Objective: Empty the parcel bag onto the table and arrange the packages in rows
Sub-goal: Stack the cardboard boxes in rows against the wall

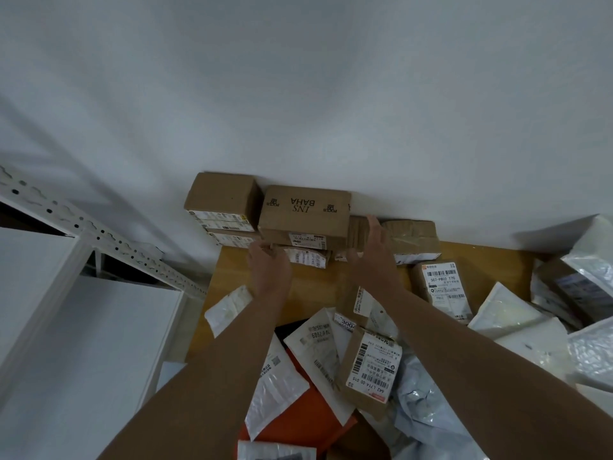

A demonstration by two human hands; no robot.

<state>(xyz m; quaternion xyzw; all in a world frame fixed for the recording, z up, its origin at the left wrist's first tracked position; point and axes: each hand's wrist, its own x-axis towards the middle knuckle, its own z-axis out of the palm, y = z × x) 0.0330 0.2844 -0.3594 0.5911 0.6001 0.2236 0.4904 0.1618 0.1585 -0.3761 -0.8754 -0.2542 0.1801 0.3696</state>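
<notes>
Brown cardboard boxes stand in a row against the white wall at the far edge of the wooden table (232, 270). A box printed "INS BAHA" (305, 210) lies on top of a flatter labelled box (306, 242). My left hand (269, 265) curls its fingers around the lower box's left front corner. My right hand (371, 254) is flat with fingers stretched out against the stack's right end. A stack of three boxes (222, 197) stands just to the left. Loose parcels and white mailers (315, 346) lie in a heap near me, under my forearms.
A taped brown box (411, 234) sits right of my right hand, and a labelled box (441, 283) lies in front of it. White padded mailers (504, 313) pile up at the right. A white metal shelf (66, 293) stands left of the table. An orange package (298, 416) and crumpled grey plastic (431, 410) lie nearest me.
</notes>
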